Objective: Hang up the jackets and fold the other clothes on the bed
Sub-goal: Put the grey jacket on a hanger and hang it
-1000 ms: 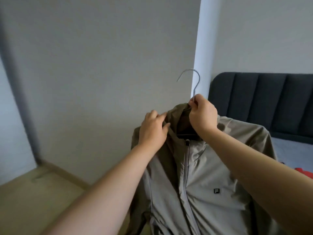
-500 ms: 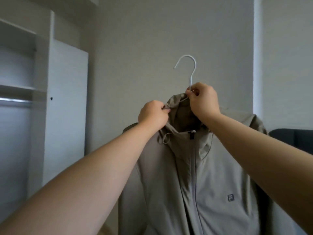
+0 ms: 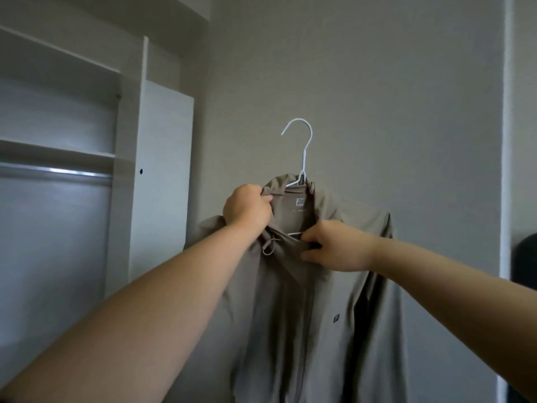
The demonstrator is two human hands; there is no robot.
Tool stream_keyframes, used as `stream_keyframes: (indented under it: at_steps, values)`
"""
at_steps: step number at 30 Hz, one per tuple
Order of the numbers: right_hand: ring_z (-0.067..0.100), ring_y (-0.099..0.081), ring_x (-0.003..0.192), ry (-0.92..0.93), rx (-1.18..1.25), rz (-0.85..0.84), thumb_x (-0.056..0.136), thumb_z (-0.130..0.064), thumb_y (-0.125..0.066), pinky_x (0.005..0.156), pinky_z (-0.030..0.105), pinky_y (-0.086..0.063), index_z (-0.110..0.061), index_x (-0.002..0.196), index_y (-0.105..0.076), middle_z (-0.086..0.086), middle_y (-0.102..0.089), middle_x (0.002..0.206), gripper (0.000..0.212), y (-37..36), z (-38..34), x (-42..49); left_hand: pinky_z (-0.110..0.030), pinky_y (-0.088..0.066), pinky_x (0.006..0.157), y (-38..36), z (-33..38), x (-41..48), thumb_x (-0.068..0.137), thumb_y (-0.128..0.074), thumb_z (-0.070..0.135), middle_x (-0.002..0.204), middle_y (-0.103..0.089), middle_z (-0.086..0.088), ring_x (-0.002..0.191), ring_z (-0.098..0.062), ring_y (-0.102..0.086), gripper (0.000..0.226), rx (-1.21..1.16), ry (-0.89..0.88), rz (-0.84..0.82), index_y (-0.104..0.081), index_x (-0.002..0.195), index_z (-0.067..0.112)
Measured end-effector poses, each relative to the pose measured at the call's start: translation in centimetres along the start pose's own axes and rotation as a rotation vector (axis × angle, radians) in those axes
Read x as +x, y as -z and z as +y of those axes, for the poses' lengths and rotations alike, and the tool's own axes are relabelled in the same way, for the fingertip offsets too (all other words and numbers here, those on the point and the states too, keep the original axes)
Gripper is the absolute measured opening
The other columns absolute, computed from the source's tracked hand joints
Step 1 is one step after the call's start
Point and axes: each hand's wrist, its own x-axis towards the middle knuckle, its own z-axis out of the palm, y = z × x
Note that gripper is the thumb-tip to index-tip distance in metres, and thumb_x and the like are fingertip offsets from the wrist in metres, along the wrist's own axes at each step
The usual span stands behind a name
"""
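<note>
The left hand (image 3: 247, 207) is clenched round the left collar edge of a taupe zip-front fabric jacket (image 3: 319, 315). The right hand (image 3: 337, 245) pinches the collar front, at the zip top. The jacket sits on a thin white wire hanger (image 3: 303, 152), hook free above, held up before the grey wall (image 3: 377, 97). At left is an open white wardrobe (image 3: 161, 170) with a metal rail (image 3: 55, 172).
</note>
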Motion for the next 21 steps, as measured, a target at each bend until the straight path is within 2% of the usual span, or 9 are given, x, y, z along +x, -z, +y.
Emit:
stream_keyframes:
  at_steps: [3, 7, 8, 10, 12, 14, 16, 19, 21]
  values:
    - [0.023, -0.055, 0.072, -0.020, 0.047, 0.112, 0.093, -0.036, -0.054, 0.065, 0.031, -0.039, -0.010, 0.074, -0.060, 0.005, -0.059, 0.071, 0.032, -0.9, 0.0, 0.2, -0.031, -0.035, 0.067, -0.1, -1.5, -0.1, 0.093, -0.056, 0.031, 0.100, -0.060, -0.016, 0.096, -0.036, -0.057, 0.033, 0.039, -0.054, 0.003, -0.047, 0.066, 0.015]
    - [0.026, -0.056, 0.099, -0.129, 0.202, 0.692, 0.091, -0.022, -0.058, 0.082, 0.030, -0.041, -0.010, 0.104, -0.065, 0.009, -0.061, 0.103, 0.019, -1.6, 1.7, 0.4, -0.033, -0.037, 0.066, -0.2, -3.1, -0.5, 0.092, -0.058, 0.027, 0.084, -0.045, -0.010, 0.088, -0.035, -0.054, 0.044, 0.020, -0.148, -0.009, -0.037, 0.057, 0.013]
    - [0.026, -0.053, 0.107, -0.170, 0.214, 0.710, 0.091, -0.023, -0.060, 0.090, 0.032, -0.040, -0.010, 0.113, -0.061, 0.010, -0.058, 0.111, 0.027, -1.5, 2.1, 0.8, -0.035, -0.039, 0.067, -0.2, -3.4, -0.6, 0.092, -0.059, 0.026, 0.082, -0.044, -0.010, 0.085, -0.035, -0.053, 0.046, 0.008, -0.182, -0.012, -0.034, 0.055, 0.015]
    - [0.025, -0.051, 0.109, -0.265, 0.295, 0.521, 0.090, -0.028, -0.062, 0.094, 0.034, -0.041, -0.011, 0.122, -0.055, 0.009, -0.056, 0.113, 0.037, -1.4, 2.7, 1.7, -0.039, -0.041, 0.069, -0.3, -4.0, -1.0, 0.090, -0.061, 0.022, 0.078, -0.043, -0.009, 0.081, -0.035, -0.052, 0.048, -0.028, -0.255, -0.021, -0.031, 0.053, 0.017]
    - [0.024, -0.053, 0.088, -0.293, 0.327, 0.330, 0.091, -0.027, -0.061, 0.073, 0.028, -0.037, -0.012, 0.090, -0.060, 0.004, -0.057, 0.085, 0.015, -2.0, 3.0, 2.5, -0.038, -0.039, 0.068, -0.8, -4.5, -1.4, 0.088, -0.064, 0.018, 0.071, -0.039, -0.003, 0.078, -0.033, -0.051, 0.048, -0.073, -0.307, -0.046, -0.031, 0.052, 0.018]
    - [0.025, -0.046, 0.071, -0.273, 0.306, 0.326, 0.090, -0.017, -0.060, 0.059, 0.030, -0.025, -0.014, 0.057, -0.042, 0.001, -0.044, 0.059, 0.038, -3.1, 3.2, 2.9, -0.036, -0.039, 0.072, -1.2, -5.1, -1.7, 0.085, -0.068, 0.016, 0.071, -0.038, 0.001, 0.079, -0.030, -0.051, 0.039, -0.104, -0.346, -0.102, -0.042, 0.056, 0.015]
    - [0.026, -0.042, 0.065, -0.296, 0.321, 0.369, 0.088, -0.012, -0.061, 0.056, 0.032, -0.022, -0.015, 0.052, -0.034, 0.000, -0.039, 0.054, 0.045, -4.3, 3.4, 2.7, -0.031, -0.043, 0.085, -1.3, -5.8, -1.5, 0.084, -0.070, 0.028, 0.089, -0.049, -0.001, 0.094, -0.024, -0.054, 0.018, -0.124, -0.300, -0.204, -0.061, 0.081, 0.012]
    - [0.026, -0.041, 0.062, -0.355, 0.344, 0.433, 0.086, -0.011, -0.061, 0.055, 0.032, -0.025, -0.014, 0.051, -0.032, -0.001, -0.038, 0.051, 0.046, -6.5, 3.7, 2.0, -0.037, -0.038, 0.104, -0.3, -6.8, -1.3, 0.087, -0.040, 0.069, 0.131, -0.052, -0.009, 0.122, -0.025, -0.047, 0.065, 0.104, -0.065, -0.432, -0.059, 0.119, 0.016]
    - [0.028, -0.041, 0.062, -0.380, 0.321, 0.456, 0.086, -0.012, -0.061, 0.054, 0.033, -0.027, -0.013, 0.053, -0.031, 0.000, -0.038, 0.052, 0.045, -7.7, 3.7, 1.8, -0.034, -0.028, 0.110, 0.2, -7.4, -1.2, 0.090, -0.021, 0.071, 0.148, -0.040, -0.012, 0.135, -0.027, -0.037, 0.081, 0.199, 0.060, -0.604, -0.048, 0.138, 0.012]
